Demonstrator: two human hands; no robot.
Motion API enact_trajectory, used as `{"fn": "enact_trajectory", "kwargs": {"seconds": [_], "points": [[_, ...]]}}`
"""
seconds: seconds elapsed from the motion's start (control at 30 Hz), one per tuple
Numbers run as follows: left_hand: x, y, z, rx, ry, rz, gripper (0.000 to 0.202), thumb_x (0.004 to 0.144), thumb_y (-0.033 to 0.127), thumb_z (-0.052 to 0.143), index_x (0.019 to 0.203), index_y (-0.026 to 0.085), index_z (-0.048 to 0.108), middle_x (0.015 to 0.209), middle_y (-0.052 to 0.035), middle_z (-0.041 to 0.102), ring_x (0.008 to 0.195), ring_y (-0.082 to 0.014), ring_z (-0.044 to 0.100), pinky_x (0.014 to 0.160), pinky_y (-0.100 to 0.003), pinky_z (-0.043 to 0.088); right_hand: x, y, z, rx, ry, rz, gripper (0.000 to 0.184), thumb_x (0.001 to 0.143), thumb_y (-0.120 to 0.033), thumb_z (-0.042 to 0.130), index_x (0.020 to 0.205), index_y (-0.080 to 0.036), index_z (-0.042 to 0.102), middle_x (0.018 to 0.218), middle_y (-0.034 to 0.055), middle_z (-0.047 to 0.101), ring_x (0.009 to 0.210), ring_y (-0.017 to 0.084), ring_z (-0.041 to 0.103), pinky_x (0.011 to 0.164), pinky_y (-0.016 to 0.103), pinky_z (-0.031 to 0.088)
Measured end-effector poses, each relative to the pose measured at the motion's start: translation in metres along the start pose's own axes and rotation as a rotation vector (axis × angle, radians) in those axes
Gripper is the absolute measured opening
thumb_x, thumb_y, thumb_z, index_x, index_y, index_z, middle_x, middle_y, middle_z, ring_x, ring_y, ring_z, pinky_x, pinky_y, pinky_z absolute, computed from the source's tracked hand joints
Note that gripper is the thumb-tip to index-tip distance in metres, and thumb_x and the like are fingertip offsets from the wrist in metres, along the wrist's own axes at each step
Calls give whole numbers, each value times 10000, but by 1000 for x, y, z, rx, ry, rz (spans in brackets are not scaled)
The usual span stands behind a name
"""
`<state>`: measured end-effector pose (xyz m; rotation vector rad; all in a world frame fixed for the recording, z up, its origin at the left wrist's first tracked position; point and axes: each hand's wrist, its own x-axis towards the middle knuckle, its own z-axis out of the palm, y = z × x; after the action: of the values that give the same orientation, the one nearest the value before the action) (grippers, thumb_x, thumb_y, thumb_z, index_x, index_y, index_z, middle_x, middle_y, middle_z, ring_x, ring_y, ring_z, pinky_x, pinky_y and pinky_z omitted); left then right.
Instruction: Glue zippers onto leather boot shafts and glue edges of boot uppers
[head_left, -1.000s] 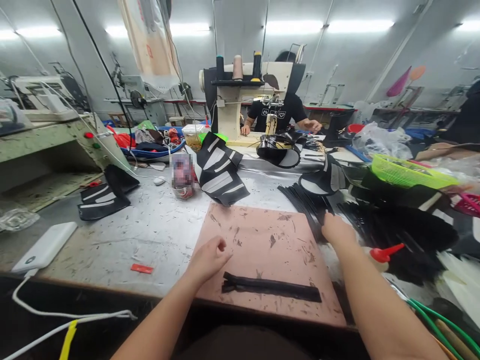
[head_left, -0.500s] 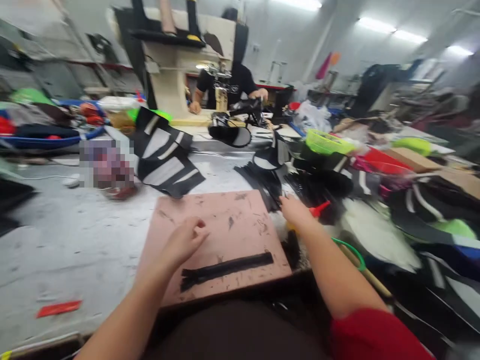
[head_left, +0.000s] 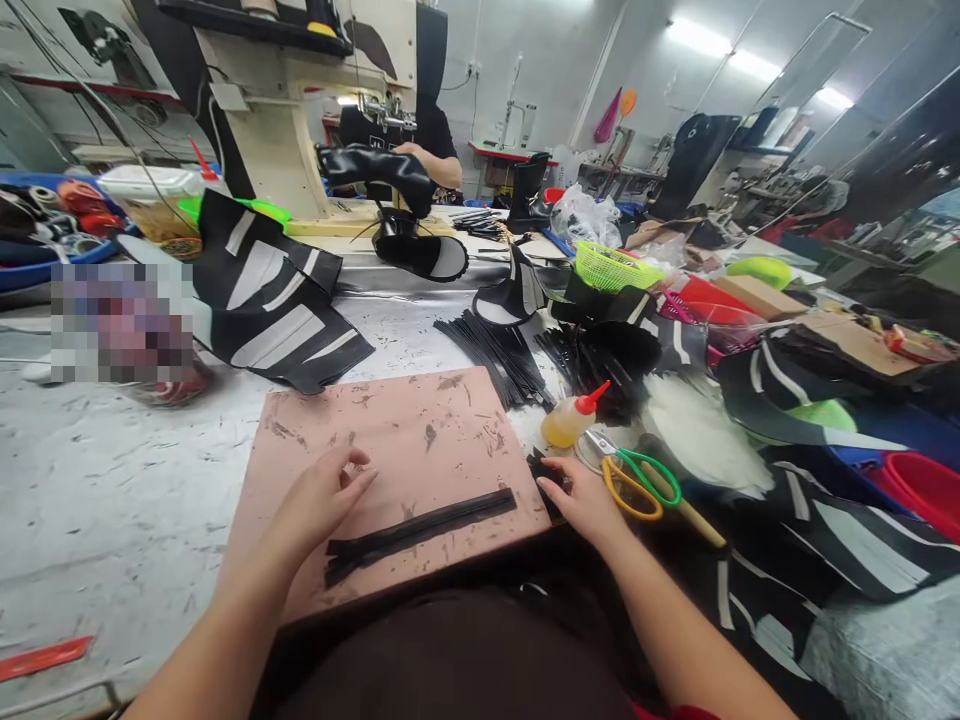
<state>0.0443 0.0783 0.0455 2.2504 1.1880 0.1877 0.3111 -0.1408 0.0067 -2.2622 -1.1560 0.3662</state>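
A black zipper point(head_left: 424, 530) lies slantwise on the pink board point(head_left: 390, 430), its split end at the left. My left hand point(head_left: 319, 505) hovers over the board's left part, thumb and fingers loosely curled and apart, with nothing in them. At the board's right edge, my right hand point(head_left: 589, 500) has its thumb and fingers closed around a small black piece point(head_left: 541, 475), mostly hidden by the hand. Just beyond that hand are a glue bottle point(head_left: 566, 422) with a red nozzle and scissors point(head_left: 637, 480) with green and yellow handles.
Several black strips point(head_left: 499, 355) lie behind the board. Black-and-white boot pieces point(head_left: 281, 300) rest at the back left. Across the table, a person point(head_left: 439, 140) sits at a sewing machine point(head_left: 262, 130) with a black boot point(head_left: 375, 170). A yellow-green basket point(head_left: 611, 268) stands back right.
My right hand has come back from the strips to the board's right edge, uncovering the bottle and scissors. My left hand stays over the board. The view has swung right.
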Motion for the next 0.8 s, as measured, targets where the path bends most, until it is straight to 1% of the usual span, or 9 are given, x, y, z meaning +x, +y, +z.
{"fn": "enact_trajectory", "kwargs": {"seconds": [0.07, 0.13, 0.23, 0.3, 0.37, 0.47, 0.57, 0.73, 0.8], "points": [[2, 5, 6, 5, -16, 8, 341, 709, 508, 405, 833, 224, 547, 668, 0, 573, 622, -182, 544, 584, -271, 410, -1, 8, 13, 69, 118, 45, 267, 756, -355, 483, 893, -167, 615, 913, 93, 665, 829, 232, 613, 721, 362, 483], [2, 10, 11, 0, -39, 9, 349, 706, 516, 407, 834, 225, 549, 627, 5, 558, 619, -186, 548, 577, -270, 408, 2, 11, 17, 94, 225, 85, 234, 760, -338, 473, 856, -173, 609, 815, 80, 672, 745, 225, 620, 707, 370, 489], [-1, 11, 13, 0, -38, 2, 369, 703, 531, 406, 848, 227, 557, 584, 13, 544, 604, -189, 554, 566, -270, 408, 7, 13, 10, -5, 364, -49, 242, 786, -247, 420, 897, -167, 619, 841, 99, 674, 779, 227, 618, 765, 391, 479], [-5, 9, 12, -10, -26, -26, 383, 694, 540, 410, 853, 226, 562, 579, 12, 552, 591, -189, 555, 558, -271, 411, 5, 14, 3, -122, 312, -256, 277, 783, -179, 385, 882, -171, 644, 858, 105, 672, 823, 235, 606, 796, 413, 467], [-10, 6, 9, -37, -17, -73, 398, 681, 553, 414, 852, 227, 564, 613, 1, 583, 597, -193, 562, 556, -273, 418, -3, 16, 0, -187, 176, -408, 284, 746, -144, 405, 867, -168, 661, 869, 107, 665, 852, 242, 593, 796, 420, 475], [-16, 1, 8, -72, -4, -108, 413, 665, 573, 428, 845, 229, 569, 686, -15, 626, 622, -196, 570, 576, -280, 431, -17, 21, 2, -210, 66, -456, 365, 688, -150, 472, 1015, -150, 633, 1034, 118, 627, 986, 258, 555, 865, 440, 465], [-19, 0, 10, -82, 14, -105, 416, 658, 574, 438, 841, 227, 575, 705, -21, 641, 634, -197, 570, 602, -288, 437, -18, 27, 6, -232, 64, -472, 430, 697, -101, 440, 1090, -168, 602, 1080, 104, 616, 1011, 241, 552, 890, 440, 459], [-18, -3, 11, -78, 44, -106, 407, 643, 573, 438, 805, 228, 582, 702, -25, 649, 643, -204, 573, 619, -303, 439, 4, 32, 3, -225, 93, -576, 366, 701, -34, 421, 935, -184, 659, 892, 98, 671, 841, 224, 606, 772, 400, 509], [-20, -6, 10, -99, 46, -113, 415, 639, 577, 436, 803, 225, 583, 707, -28, 648, 659, -208, 579, 618, -300, 439, 9, 34, -3, -204, 166, -583, 329, 724, -60, 436, 913, -205, 662, 898, 92, 672, 853, 226, 609, 783, 405, 501]]}}
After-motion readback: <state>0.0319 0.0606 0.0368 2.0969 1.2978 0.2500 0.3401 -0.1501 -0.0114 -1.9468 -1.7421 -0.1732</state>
